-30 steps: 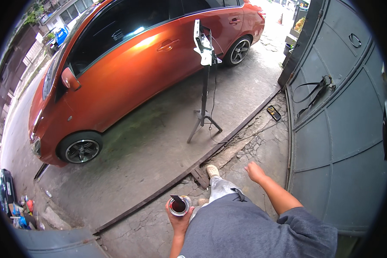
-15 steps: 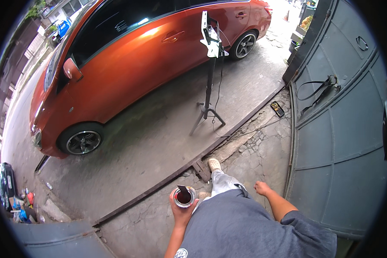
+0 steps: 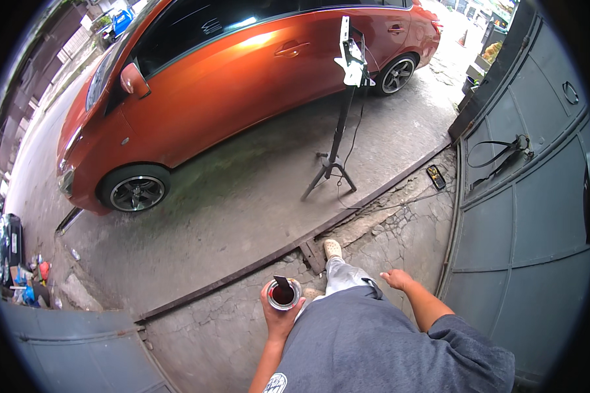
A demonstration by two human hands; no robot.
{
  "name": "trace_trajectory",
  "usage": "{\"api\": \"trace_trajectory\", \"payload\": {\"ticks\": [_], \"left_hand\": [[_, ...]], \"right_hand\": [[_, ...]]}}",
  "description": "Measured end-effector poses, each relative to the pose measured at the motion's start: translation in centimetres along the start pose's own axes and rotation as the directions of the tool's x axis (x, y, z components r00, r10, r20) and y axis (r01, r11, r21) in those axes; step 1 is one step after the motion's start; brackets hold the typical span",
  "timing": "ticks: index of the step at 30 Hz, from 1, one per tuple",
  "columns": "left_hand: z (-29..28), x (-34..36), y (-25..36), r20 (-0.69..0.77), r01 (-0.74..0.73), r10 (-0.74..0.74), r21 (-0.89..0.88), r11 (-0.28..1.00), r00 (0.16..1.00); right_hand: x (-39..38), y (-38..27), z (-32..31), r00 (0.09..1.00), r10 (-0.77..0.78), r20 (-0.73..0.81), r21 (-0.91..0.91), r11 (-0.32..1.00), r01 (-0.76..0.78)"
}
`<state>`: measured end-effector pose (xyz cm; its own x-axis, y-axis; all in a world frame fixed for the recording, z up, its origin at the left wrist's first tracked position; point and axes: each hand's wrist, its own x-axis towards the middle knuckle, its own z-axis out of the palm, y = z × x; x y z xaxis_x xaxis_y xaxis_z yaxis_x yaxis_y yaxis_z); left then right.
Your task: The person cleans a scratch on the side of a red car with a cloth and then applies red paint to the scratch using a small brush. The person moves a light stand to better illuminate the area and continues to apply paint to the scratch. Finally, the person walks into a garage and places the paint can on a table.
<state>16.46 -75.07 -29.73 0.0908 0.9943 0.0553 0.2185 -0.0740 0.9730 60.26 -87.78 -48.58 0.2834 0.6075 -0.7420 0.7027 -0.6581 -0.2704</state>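
Metal can (image 3: pixel 284 308), open-topped, is in the left hand (image 3: pixel 279 319): fingers wrapped around its side, mouth up. Can sits lower centre of the head view, just left of the grey shirt (image 3: pixel 380 340), above cracked concrete (image 3: pixel 406 239). Dark contents (image 3: pixel 282 297) inside; flat dark strip (image 3: pixel 281 281) pokes out at the far side of the rim, its lower end hidden. Right hand (image 3: pixel 395 278) is released, held out right of the body, fingers loosely bent, well apart from the can. One beige clog (image 3: pixel 332 248) shows ahead, near a dark edge strip (image 3: pixel 242 270) running diagonally along the slab. Beyond that: orange-red car (image 3: pixel 229 98) side-on, black tripod (image 3: pixel 339 134) standing between it and the edge strip, white-and-black fixture (image 3: pixel 353 62) on top. Cable (image 3: pixel 400 205) runs over the ground near a black-and-yellow device (image 3: pixel 435 177). Grey metal gate (image 3: pixel 544 223) on the right, black strap (image 3: pixel 491 145) hanging off it. Second grey panel (image 3: pixel 85 347) lower left.
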Motion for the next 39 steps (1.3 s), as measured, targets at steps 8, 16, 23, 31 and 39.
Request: {"api": "trace_trajectory", "payload": {"ticks": [8, 16, 23, 31, 39], "left_hand": [[0.7, -0.1, 0.9, 0.021, 0.019, -0.019, -0.019, 1.0, 1.0], [4.0, 1.7, 2.4, 0.083, -0.031, 0.029, 0.021, 0.999, 0.996], [10.7, 4.8, 4.5, 0.127, -0.095, 0.089, 0.044, 0.994, 0.988], [26.1, 8.5, 5.9, 0.057, -0.058, 0.06, -0.029, 0.998, 0.997], [41.6, 12.1, 10.6, 0.014, -0.096, 0.097, -0.017, 0.995, 0.995]], "right_hand": [[-2.0, 2.4, 1.6, 1.0, 0.008, -0.021, 0.063, 0.998, -0.007], [-2.3, 4.0, -0.6, 0.992, -0.01, -0.127, 0.139, 0.99, 0.028], [1.8, 14.6, -2.0, 0.983, 0.105, -0.152, 0.32, 0.946, -0.052], [4.4, 23.6, -13.4, 0.973, 0.223, -0.057, 0.39, 0.902, -0.184], [10.8, 36.7, -22.5, 0.951, 0.308, -0.039, 0.46, 0.85, -0.256]]}}
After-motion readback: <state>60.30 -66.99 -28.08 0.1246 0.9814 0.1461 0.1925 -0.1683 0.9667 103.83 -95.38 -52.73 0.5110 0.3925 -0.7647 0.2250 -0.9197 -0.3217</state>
